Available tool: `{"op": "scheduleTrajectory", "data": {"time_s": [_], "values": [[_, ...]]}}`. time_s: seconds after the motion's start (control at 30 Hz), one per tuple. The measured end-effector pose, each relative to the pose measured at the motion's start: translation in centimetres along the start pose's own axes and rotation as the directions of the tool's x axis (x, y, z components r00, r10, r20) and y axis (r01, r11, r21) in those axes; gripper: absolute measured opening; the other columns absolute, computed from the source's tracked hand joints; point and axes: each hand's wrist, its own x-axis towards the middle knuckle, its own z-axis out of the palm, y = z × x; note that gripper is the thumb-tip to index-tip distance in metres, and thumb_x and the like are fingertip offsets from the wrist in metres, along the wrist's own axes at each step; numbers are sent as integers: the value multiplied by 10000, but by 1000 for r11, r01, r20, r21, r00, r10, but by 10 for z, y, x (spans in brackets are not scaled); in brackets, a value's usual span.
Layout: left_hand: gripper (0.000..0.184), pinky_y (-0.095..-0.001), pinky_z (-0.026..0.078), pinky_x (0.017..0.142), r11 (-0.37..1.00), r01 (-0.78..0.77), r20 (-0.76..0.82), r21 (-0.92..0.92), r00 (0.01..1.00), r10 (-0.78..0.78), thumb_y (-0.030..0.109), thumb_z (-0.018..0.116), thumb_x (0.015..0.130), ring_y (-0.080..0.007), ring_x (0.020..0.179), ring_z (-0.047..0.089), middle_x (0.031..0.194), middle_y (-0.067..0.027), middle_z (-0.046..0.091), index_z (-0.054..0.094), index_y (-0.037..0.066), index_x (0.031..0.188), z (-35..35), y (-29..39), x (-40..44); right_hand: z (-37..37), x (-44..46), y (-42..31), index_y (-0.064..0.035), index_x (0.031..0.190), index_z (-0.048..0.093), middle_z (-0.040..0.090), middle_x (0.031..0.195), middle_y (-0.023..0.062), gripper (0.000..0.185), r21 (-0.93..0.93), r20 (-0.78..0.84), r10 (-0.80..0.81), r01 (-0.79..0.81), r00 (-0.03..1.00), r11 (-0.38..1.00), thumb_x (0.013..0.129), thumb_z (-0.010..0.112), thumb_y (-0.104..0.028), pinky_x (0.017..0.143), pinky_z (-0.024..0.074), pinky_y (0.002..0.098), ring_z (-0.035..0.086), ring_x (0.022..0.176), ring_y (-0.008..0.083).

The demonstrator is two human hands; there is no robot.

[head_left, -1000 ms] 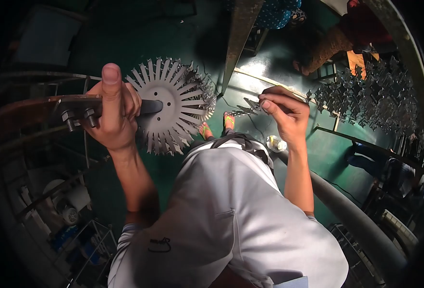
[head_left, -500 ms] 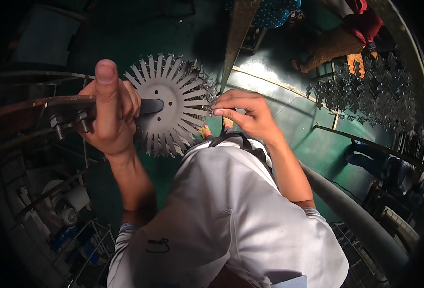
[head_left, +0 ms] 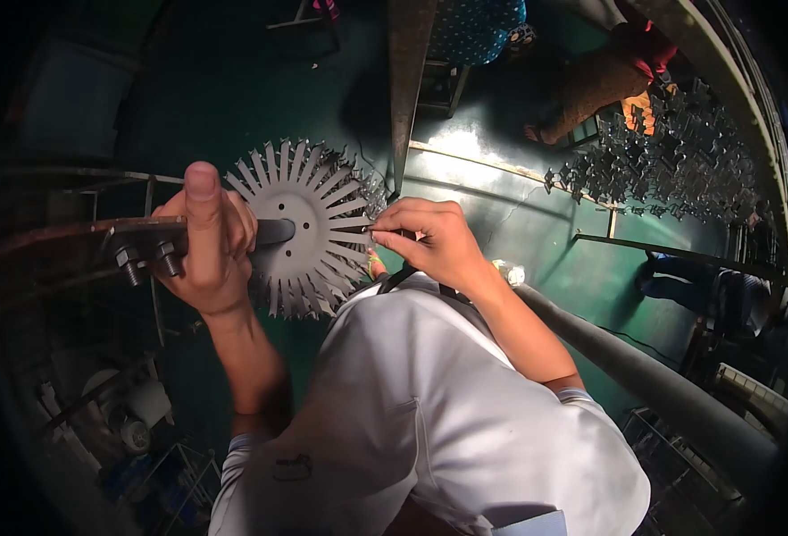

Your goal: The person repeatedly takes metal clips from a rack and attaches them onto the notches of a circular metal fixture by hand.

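A grey metal disc [head_left: 309, 252] with a ring of narrow radial blades hangs in front of me, with more bladed layers behind it. A dark shaft [head_left: 275, 232] runs into its middle beside several holes. My left hand [head_left: 211, 237] is closed around this shaft, thumb pointing up, next to a rusty bar [head_left: 81, 234] with two bolts [head_left: 148, 259]. At the disc's right edge, my right hand [head_left: 434, 239] pinches with thumb and fingertips by the blade tips. Whatever lies between those fingertips is too small and hidden to name.
Many small dark metal parts hang on a rack [head_left: 662, 170] at the right. An upright metal post [head_left: 409, 98] stands beyond my right hand, and a thick grey pipe [head_left: 644, 366] slants at lower right. Other people sit near the top, one in blue dotted cloth [head_left: 479, 31].
The disc and both hands appear lower and a little to the left in view. My right fingertips stay at the blade tips. The left hand keeps its hold on the shaft.
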Motion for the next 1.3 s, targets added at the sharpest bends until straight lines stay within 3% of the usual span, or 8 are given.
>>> {"op": "scheduleTrajectory", "data": {"time_s": [0.37,0.47,0.6,0.7,0.83,0.97,1.13,1.3], "values": [[546,-226,188,325,997,53,-26,-47,998,-54,254,494,1061,-46,338,228,431,33,300,335,129,554,-11,-9,-2,-29,-4,-21,-7,971,736,728,899,122,201,25,87,82,-85,993,996,894,732,-192,668,552,351,702,781,265],[545,-224,188,321,998,42,-16,-49,999,-43,253,497,1060,-44,332,222,426,35,295,329,132,555,-13,-11,-3,-92,5,-37,6,992,733,702,864,144,221,-132,-203,116,-144,972,981,870,751,-177,672,535,334,677,735,242],[562,-224,180,305,999,23,-36,-29,999,-24,289,505,1061,-47,316,213,426,42,271,314,152,549,-10,-13,-3,-215,31,-36,14,1012,732,709,906,181,195,-560,-827,-475,-369,301,742,848,755,-89,714,538,363,695,791,316],[564,-226,173,307,999,26,-34,-35,999,-28,290,509,1059,-48,316,211,418,43,265,319,151,547,-9,-13,-3,-299,28,-27,-10,1071,723,700,1046,219,228,-559,-781,-615,-562,109,610,869,699,-110,781,545,395,694,861,364],[543,-224,197,314,999,26,-23,-48,999,-27,236,528,1048,-49,319,247,414,34,296,321,139,555,-13,-13,-3,-355,34,-23,-9,1142,707,709,1031,236,336,-789,-365,-918,-576,154,217,909,675,-249,826,537,425,692,869,372],[558,-225,184,308,1000,18,-52,-5,999,-18,286,526,1051,-50,314,232,418,34,277,330,136,550,-10,-14,-5,-378,59,-18,24,1264,632,715,1068,184,439,-509,-795,-593,-390,-130,768,977,643,-308,846,518,348,675,923,246],[520,-228,201,318,998,30,-63,-52,997,-33,212,557,1035,-50,324,250,421,30,312,337,124,572,-10,-15,-6,-398,64,-7,-4,1213,623,589,710,51,376,-478,-835,-510,-189,-205,858,974,661,-292,386,389,248,472,423,86],[531,-232,198,308,999,47,-99,-10,994,-47,254,557,1036,-57,309,255,418,25,315,345,126,567,-11,-18,-6,-388,76,-30,30,1151,629,643,767,111,341,-402,-887,-372,60,-272,914,974,662,-260,341,397,257,515,413,108]]}}
